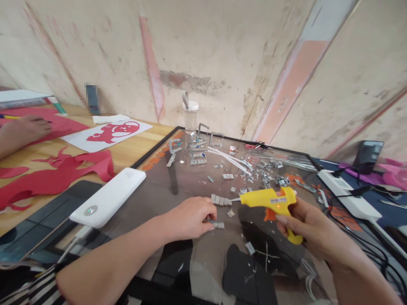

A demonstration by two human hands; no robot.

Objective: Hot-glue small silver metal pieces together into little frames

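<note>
right hand [313, 226] gripping yellow glue gun [270, 199] by handle | left hand [190, 218] pinching silver strip [218, 223], light, bendable, below gun nozzle

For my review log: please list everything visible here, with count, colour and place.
glue gun: one, yellow, in right hand
metal strips: many, silver, scattered on glass sheet
glass sheet: one, black-framed, centre
power bank: one, white, left of glass
red paper cutouts: several, wooden table left
jar: one, clear, by wall
power strip: one, white, right
another person's hand: far left
left hand: pinching a strip
right hand: gripping glue gun
</note>
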